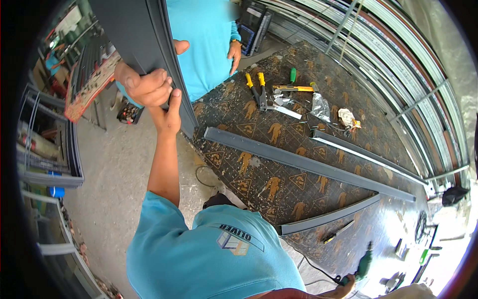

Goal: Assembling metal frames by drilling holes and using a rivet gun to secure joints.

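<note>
My left hand (pixel 154 92) is closed around the edge of a long dark grey metal profile (pixel 139 37), which stands tilted at the table's near left corner. A co-worker's thumb (pixel 181 47) shows against the profile's other side. Low on the right, partly cut off by the picture's edge, my right hand (pixel 348 285) is wrapped round the handle of a green corded power drill (pixel 365 263). The drill's bit points away from me over the table's right end. Near the drill lie a small yellow-and-black tool (pixel 338 232) and a short grey profile (pixel 331 214).
Across the worktable (pixel 279 184) lie a long grey profile (pixel 298 160) and another profile (pixel 368 155). A yellow-handled riveter (pixel 260 92), a hammer (pixel 298 88) and a green-handled screwdriver (pixel 293 74) lie farther back. A co-worker (pixel 204 50) stands opposite; racked profiles (pixel 398 55) line the right.
</note>
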Tool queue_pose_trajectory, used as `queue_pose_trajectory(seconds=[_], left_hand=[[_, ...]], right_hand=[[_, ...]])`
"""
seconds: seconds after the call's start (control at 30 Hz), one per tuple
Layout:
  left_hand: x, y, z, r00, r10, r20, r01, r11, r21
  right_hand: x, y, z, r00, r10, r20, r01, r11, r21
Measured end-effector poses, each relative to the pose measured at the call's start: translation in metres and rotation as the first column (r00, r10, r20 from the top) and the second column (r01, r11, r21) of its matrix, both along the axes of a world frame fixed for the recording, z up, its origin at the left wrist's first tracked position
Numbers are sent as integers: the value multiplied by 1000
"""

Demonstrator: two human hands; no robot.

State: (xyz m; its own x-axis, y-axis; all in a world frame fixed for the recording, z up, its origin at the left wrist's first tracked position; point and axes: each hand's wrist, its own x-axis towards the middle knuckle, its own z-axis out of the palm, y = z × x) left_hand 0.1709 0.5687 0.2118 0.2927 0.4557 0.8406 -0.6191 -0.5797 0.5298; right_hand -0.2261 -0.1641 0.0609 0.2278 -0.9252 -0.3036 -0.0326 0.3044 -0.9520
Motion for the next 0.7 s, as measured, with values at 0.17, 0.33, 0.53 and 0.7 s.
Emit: queue_pose_trajectory(seconds=[0.17, 0.33, 0.53, 0.7], left_hand=[[35, 32, 31, 974, -133, -182, 129, 991, -33], [58, 64, 28, 956, -187, -224, 189, 982, -12], [64, 77, -11, 871, -387, -302, 364, 922, -132], [62, 77, -57, 704, -567, -427, 475, 823, -311]], right_hand=[[30, 97, 90, 831, -62, 552, 136, 986, -93], [47, 207, 133, 643, 181, 744, -6, 973, -231], [75, 301, 143, 848, 511, 139, -446, 831, -334], [156, 350, 136, 676, 734, -69, -737, 670, -88]])
